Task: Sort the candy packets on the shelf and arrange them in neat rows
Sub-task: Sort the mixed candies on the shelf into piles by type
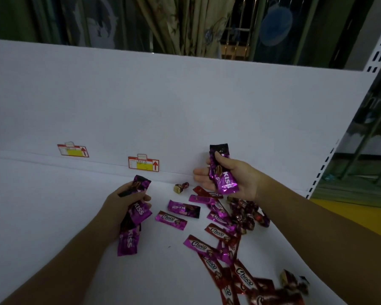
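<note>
My left hand [128,205] grips a bunch of purple Kiss packets [139,211] just above the white shelf [53,216]. My right hand [231,177] is raised palm up and holds purple Kiss packets [221,170] under its thumb. Between the hands another Kiss packet [184,208] lies flat, with a purple Choco packet [171,220] beside it. A loose pile of purple and red Choco packets [220,234] spreads to the front right. Small twisted candies [246,213] lie heaped under my right wrist.
Two red price tags [143,164] [73,150] stick on the shelf's white back panel [163,106]. A single wrapped candy [182,187] sits near the back. A perforated upright [326,159] bounds the shelf on the right. Curtains hang behind.
</note>
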The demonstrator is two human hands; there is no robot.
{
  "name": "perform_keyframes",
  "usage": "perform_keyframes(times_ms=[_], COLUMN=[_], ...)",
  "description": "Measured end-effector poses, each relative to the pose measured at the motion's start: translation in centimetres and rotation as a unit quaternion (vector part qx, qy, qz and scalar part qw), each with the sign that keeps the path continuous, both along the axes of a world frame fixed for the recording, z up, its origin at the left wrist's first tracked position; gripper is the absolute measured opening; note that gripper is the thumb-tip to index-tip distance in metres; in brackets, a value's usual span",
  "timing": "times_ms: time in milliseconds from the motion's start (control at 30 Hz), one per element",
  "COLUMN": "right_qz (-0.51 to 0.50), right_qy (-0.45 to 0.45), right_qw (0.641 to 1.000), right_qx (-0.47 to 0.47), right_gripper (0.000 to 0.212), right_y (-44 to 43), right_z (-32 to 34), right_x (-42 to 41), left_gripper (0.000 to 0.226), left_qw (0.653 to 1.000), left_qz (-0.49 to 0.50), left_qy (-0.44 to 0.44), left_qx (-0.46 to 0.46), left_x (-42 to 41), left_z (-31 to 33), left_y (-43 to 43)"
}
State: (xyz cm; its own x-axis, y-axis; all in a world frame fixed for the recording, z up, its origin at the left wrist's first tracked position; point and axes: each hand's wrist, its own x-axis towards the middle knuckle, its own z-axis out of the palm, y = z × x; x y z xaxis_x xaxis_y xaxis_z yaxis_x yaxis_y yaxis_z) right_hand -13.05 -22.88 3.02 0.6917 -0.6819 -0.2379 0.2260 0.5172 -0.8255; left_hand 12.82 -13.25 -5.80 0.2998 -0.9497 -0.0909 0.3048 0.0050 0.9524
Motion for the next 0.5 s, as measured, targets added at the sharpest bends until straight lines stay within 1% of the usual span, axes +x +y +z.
perform_keyframes(times_ms=[33, 67, 100, 133, 167, 200, 233, 267, 333, 400, 433, 467, 500], right_qz=[-0.006, -0.016, -0.023, -0.019, 0.004, 0.045, 0.088, 0.122, 0.15, 0.146, 0.137, 0.123, 0.102], right_qy=[0.045, 0.128, 0.234, 0.332, 0.403, 0.453, 0.489, 0.516, 0.547, 0.558, 0.554, 0.546, 0.53], right_qw=[0.998, 0.982, 0.935, 0.855, 0.76, 0.675, 0.614, 0.578, 0.548, 0.535, 0.537, 0.552, 0.587], right_qx=[-0.044, -0.136, -0.265, -0.399, -0.51, -0.581, -0.613, -0.62, -0.614, -0.617, -0.62, -0.618, -0.604], right_gripper=[0.026, 0.022, 0.017, 0.013, 0.012, 0.016, 0.023, 0.025, 0.021, 0.026, 0.028, 0.031, 0.031], right_y=[-0.1, 0.0, 0.2, 0.4, 0.6, 0.8, 1.0, 1.2, 1.4, 1.4, 1.5, 1.6, 1.6], right_z=[-0.3, -0.7, -1.3, -1.9, -2.7, -3.5, -4.2, -4.8, -5.5, -5.6, -5.4, -4.9, -4.2], right_x=[0.3, 0.7, 1.2, 1.8, 2.5, 3.3, 4.0, 4.5, 5.2, 5.3, 5.2, 5.0, 4.5], left_gripper=[0.02, 0.02, 0.02, 0.02, 0.02, 0.021, 0.021, 0.021, 0.021, 0.02, 0.019, 0.017, 0.016], left_qw=[1.0, 1.0, 1.0, 1.0, 1.0, 1.0, 1.0, 1.0, 1.0, 1.0, 1.0, 1.0, 0.999], left_qz=[0.0, 0.001, 0.002, 0.0, -0.003, -0.004, -0.002, 0.001, 0.002, 0.005, 0.008, 0.012, 0.015], left_qy=[0.006, 0.01, 0.015, 0.019, 0.023, 0.027, 0.028, 0.026, 0.018, 0.003, -0.011, -0.025, -0.036], left_qx=[0.001, 0.003, 0.004, 0.005, 0.007, 0.009, 0.009, 0.008, 0.005, 0.006, 0.008, 0.012, 0.015], left_x=[0.0, 0.0, 0.1, 0.1, 0.1, 0.0, 0.0, -0.1, -0.1, -0.2, -0.1, -0.1, 0.0], left_z=[0.1, 0.1, 0.2, 0.3, 0.4, 0.5, 0.5, 0.6, 0.6, 0.6, 0.6, 0.5, 0.4], left_y=[0.0, 0.1, 0.1, 0.2, 0.2, 0.3, 0.3, 0.4, 0.5, 0.5, 0.5, 0.5, 0.5])
